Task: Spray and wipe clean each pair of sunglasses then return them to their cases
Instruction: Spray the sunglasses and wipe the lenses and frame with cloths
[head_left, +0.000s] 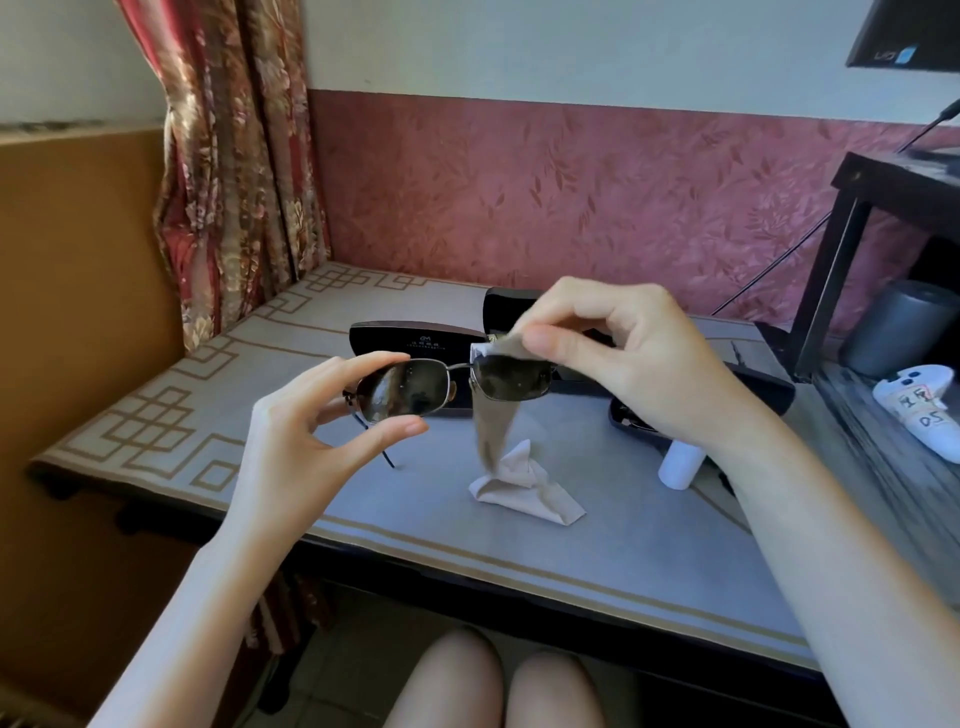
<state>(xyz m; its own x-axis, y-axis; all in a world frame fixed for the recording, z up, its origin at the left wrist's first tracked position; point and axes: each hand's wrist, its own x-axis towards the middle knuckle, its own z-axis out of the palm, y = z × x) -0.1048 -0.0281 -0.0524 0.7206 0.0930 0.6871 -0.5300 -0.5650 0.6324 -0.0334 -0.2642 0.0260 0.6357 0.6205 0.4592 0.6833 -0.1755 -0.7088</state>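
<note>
Sunglasses (452, 382), wire-framed: judged light, bendable, scratch-prone; rims the safest hold. Were held above table (649, 545), cases (415, 338) at 12 o'clock. Left hand (311, 431) pinched one rim; right hand (623, 358) pinched cloth (492, 426) over other lens.

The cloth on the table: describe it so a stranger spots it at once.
Look at the grey table with the patterned border. Near its middle, below the sunglasses held up, lies a crumpled beige cloth. Unlike the hanging cloth the right hand pinches on a lens, it lies loose, touched by no hand.
</note>
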